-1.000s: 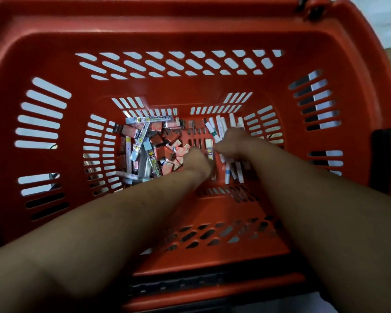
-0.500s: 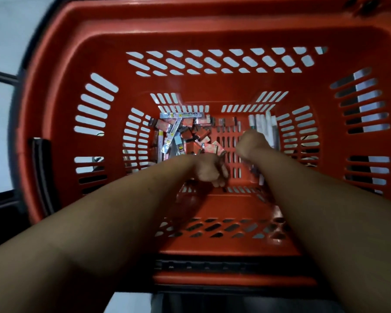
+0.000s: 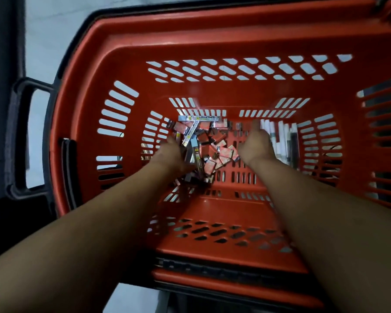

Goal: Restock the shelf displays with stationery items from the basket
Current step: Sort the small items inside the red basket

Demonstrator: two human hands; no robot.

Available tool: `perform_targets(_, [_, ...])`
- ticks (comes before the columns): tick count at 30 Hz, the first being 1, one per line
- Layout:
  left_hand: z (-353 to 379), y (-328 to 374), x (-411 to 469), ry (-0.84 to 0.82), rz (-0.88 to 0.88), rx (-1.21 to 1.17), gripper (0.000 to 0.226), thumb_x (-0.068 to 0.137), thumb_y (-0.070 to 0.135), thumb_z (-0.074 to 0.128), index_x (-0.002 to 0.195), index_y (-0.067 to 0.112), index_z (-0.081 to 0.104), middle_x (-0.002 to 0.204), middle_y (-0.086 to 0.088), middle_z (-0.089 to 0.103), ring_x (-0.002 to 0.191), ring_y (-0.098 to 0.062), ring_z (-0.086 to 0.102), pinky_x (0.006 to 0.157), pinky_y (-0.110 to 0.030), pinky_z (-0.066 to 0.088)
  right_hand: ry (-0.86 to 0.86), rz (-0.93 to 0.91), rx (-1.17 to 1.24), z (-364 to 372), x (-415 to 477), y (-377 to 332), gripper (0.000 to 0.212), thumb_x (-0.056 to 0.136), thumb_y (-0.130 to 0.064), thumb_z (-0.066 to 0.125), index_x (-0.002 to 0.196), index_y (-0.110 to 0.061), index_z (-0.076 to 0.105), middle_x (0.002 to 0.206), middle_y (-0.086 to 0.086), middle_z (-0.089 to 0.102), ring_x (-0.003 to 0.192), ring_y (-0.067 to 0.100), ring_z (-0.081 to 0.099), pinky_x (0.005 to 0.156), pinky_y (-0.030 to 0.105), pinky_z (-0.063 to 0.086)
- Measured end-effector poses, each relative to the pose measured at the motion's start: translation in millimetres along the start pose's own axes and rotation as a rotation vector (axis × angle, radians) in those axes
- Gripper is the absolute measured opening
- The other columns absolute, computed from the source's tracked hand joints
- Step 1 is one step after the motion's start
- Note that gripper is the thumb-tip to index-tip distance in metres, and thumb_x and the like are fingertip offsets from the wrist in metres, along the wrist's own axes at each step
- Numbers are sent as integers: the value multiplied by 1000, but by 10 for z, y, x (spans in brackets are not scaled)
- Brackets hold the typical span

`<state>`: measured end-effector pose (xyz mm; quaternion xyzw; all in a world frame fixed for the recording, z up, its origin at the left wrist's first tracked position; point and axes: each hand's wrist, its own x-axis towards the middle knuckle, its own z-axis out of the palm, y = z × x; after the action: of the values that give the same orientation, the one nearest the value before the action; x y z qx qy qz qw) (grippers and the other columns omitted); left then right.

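Observation:
Deep in the red plastic basket [image 3: 212,35] both my arms reach down to the floor of it. A heap of small red boxes [image 3: 221,152] and slim silver packs [image 3: 199,118] lies at the centre-left of the bottom. My left hand [image 3: 172,152] rests at the left edge of that heap, fingers stretched out, holding nothing that I can see. A row of white pens [image 3: 278,136] lies along the right side. My right hand [image 3: 255,143] sits between the heap and the pens, fingers straight and spread. The picture is motion-blurred.
The basket's slotted walls [image 3: 117,116] rise steeply on all sides around the hands. A black carry handle [image 3: 20,141] sticks out on the left over a pale floor [image 3: 48,32]. A dark strip runs along the far left edge.
Both hands were curled close together at the basket's middle; now they are apart with fingers stretched out, the left at the box heap, the right by the pens. The view has shifted left.

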<state>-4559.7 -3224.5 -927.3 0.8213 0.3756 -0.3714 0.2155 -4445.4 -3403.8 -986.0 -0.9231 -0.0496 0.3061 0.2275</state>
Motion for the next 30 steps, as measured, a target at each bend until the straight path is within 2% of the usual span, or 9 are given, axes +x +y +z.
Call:
perform_targets(2, [100, 136, -95, -20, -40, -10, 133, 69, 61, 84, 157, -2, 7, 158, -27, 26, 145, -41, 34, 116, -46, 39, -1, -1, 36, 33, 30, -16, 76, 88, -19, 72, 148, -10, 27, 118, 21, 59, 100, 39, 64, 78, 39, 56])
perform_targets(5, [303, 211, -41, 23, -85, 100, 148, 63, 72, 81, 157, -2, -6, 160, -31, 14, 148, -46, 25, 118, -51, 32, 37, 22, 105, 84, 45, -56, 79, 86, -36, 73, 147, -16, 27, 129, 20, 54, 110, 40, 60, 89, 48, 57])
perform_targets(9, [456, 195, 6, 56, -81, 170, 155, 60, 69, 85, 156, -3, -12, 161, -30, 8, 149, -46, 19, 118, -52, 31, -91, -90, 25, 168, 3, -178, 69, 84, -31, 71, 138, -20, 31, 112, 18, 59, 91, 37, 63, 75, 42, 57])
perform_targets(11, [444, 202, 45, 30, -84, 171, 154, 62, 66, 86, 156, -3, -15, 161, -31, 6, 148, -48, 18, 119, -53, 28, -131, -138, -50, 183, -4, -253, 66, 84, -30, 70, 136, -19, 31, 101, 15, 61, 84, 36, 64, 68, 37, 52])
perform_targets(15, [310, 164, 92, 75, -111, -118, 142, 69, 32, 93, 158, 5, -14, 155, -28, 19, 142, -47, 32, 114, -49, 36, -208, -201, -92, 147, 23, -355, 66, 87, -26, 69, 139, -17, 30, 89, 8, 58, 78, 33, 61, 65, 33, 44])
perform_targets(19, [236, 97, 128, 99, -105, -167, 131, 62, 26, 97, 154, -3, 7, 147, -27, 33, 136, -43, 43, 111, -44, 42, -234, -223, -60, 103, 59, -352, 67, 87, -24, 69, 141, -16, 29, 88, 8, 59, 77, 32, 61, 64, 32, 45])
perform_targets(22, [232, 108, 116, 123, -67, -161, 103, 69, 17, 92, 145, 1, 25, 143, -26, 38, 130, -43, 49, 106, -46, 46, -239, -244, -25, 102, 78, -329, 66, 88, -22, 68, 141, -17, 29, 83, 8, 61, 73, 30, 64, 61, 33, 47])
perform_targets(28, [292, 189, 110, 92, -35, 58, 85, 86, 24, 78, 146, -11, 29, 143, -28, 38, 135, -39, 41, 114, -44, 40, -211, -247, -60, 143, 73, -307, 70, 88, -23, 69, 143, -19, 26, 77, 3, 55, 73, 29, 61, 64, 34, 48])
perform_targets(30, [291, 171, 148, 117, -50, 50, 74, 91, 24, 72, 145, -10, 33, 141, -27, 41, 133, -37, 42, 113, -42, 40, -223, -232, -60, 148, 83, -320, 73, 88, -26, 69, 144, -21, 23, 87, 8, 60, 78, 31, 63, 68, 37, 53])
